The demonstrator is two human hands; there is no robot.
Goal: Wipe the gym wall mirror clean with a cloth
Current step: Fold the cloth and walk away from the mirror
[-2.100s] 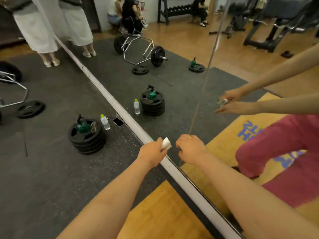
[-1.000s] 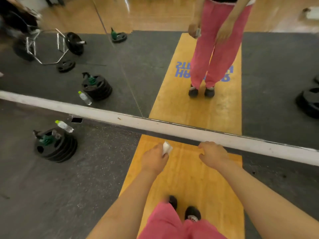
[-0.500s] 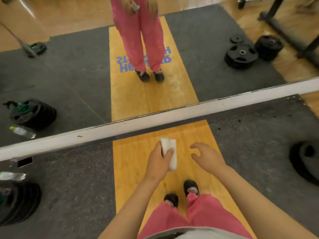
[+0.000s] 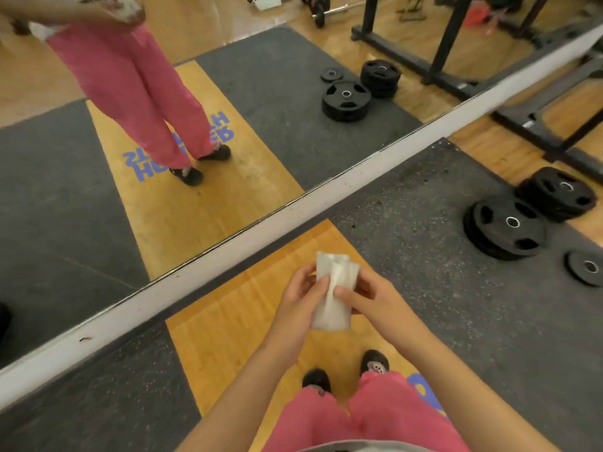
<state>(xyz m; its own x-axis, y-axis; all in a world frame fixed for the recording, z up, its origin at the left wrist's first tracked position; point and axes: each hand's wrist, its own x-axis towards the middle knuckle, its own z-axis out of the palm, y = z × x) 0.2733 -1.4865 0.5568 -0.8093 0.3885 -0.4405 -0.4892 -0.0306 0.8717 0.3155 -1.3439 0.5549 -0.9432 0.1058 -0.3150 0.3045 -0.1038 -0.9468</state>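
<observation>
Fingers (image 4: 346,294) of the right hand (image 4: 372,300) and those of the left hand (image 4: 293,301) are curled onto one folded white cloth (image 4: 331,309). Each hand pinches it between thumb and fingers. The left hand takes the cloth's left edge and the right hand its right edge, with the two thumbs lying close together on the near face. The cloth stands roughly upright between the hands, its top edge rising past the fingertips and its lower edge hanging below them. It is held in the air, apart from the glass. The wall mirror (image 4: 65,207) lies beyond the fingers and to their left, and the white strip (image 4: 228,252) along its foot runs diagonally just beyond the fingertips. The glass reflects pink trousers, dark shoes and blue floor lettering; at its top left edge it also shows hands, blurred, around something pale. Directly beneath the fingers is a wooden floor lane (image 4: 228,337). Nearer the person than the fingers are two dark shoes (image 4: 316,380) and pink trousers (image 4: 359,419). Right of the fingers lies grey rubber flooring (image 4: 424,256). On it, well apart from the hands, are two stacks of black weight plates (image 4: 505,226) and a single small plate (image 4: 587,267). Beyond those, a black rack base (image 4: 554,138) sits on wooden floor.
</observation>
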